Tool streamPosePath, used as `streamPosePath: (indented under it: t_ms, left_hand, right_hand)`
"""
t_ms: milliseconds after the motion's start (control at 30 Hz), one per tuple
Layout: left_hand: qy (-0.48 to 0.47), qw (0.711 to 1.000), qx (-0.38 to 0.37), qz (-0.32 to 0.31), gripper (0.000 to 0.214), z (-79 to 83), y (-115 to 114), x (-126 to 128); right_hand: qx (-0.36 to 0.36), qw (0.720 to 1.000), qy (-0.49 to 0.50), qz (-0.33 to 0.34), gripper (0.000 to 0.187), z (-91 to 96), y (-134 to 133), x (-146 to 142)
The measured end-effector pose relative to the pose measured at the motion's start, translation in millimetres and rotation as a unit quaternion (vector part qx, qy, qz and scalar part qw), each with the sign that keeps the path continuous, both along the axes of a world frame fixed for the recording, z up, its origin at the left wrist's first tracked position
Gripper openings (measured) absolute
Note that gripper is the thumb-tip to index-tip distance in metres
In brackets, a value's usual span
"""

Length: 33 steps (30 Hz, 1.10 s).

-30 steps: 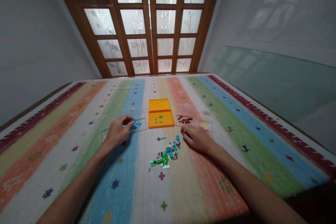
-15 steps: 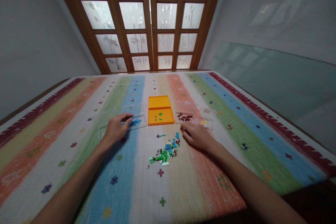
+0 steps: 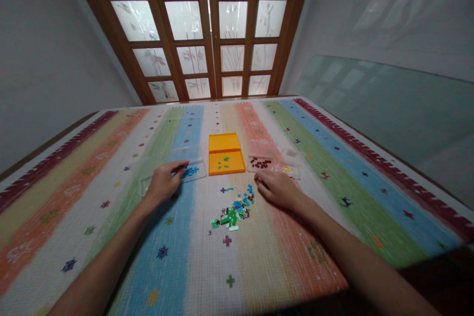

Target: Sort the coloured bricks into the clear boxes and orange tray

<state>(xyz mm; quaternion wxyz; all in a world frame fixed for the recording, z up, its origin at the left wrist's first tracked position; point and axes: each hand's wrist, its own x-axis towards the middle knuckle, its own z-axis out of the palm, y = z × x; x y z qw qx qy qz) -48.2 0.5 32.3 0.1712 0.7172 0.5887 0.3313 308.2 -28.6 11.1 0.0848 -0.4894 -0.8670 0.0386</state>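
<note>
left hand [image 3: 163,183] palm down, loosely curled; right hand [image 3: 277,190] palm down, curled inward.

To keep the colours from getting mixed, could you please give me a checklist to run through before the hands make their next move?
1. Left hand at the blue-piece tray: ok, fingertips at its left end.
2. Left grip holding a piece: cannot tell, too small.
3. Right hand off the loose pile: ok, it rests on the cloth beside it.
4. Right grip empty: cannot tell, fingers curled under.
5. Orange tray open, only green pieces showing: ok.
6. Dark-red-piece tray near the right hand: ok, just beyond its fingers.
</note>
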Motion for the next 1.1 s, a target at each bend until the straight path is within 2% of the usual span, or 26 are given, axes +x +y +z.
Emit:
streamPosePath:
  t_ms: [400, 633, 800, 1000, 1100]
  left_hand:
    - [0.021, 1.000, 0.008, -0.016, 0.032, 2.4, -4, 2]
    - [0.025, 0.998, 0.046, -0.034, 0.027, 6.3, -9, 8]
    - [0.028, 0.991, 0.058, -0.113, 0.028, 10.9, -21, 27]
    - [0.054, 0.953, 0.025, -0.296, 0.021, 8.2, -35, 69]
    - [0.083, 0.944, 0.037, -0.317, 0.022, 0.2, -33, 85]
  right_hand:
    - [-0.003, 1.000, 0.007, 0.000, 0.018, -1.3, 0, 1]
    - [-0.007, 1.000, -0.008, -0.004, 0.019, 2.3, -1, -2]
    - [-0.007, 1.000, -0.004, -0.004, 0.019, 2.8, -1, -2]
    - [-0.005, 1.000, -0.006, -0.004, 0.018, 3.7, -1, -3]
    - [-0.003, 1.000, -0.018, -0.008, 0.017, 4.7, -2, -4]
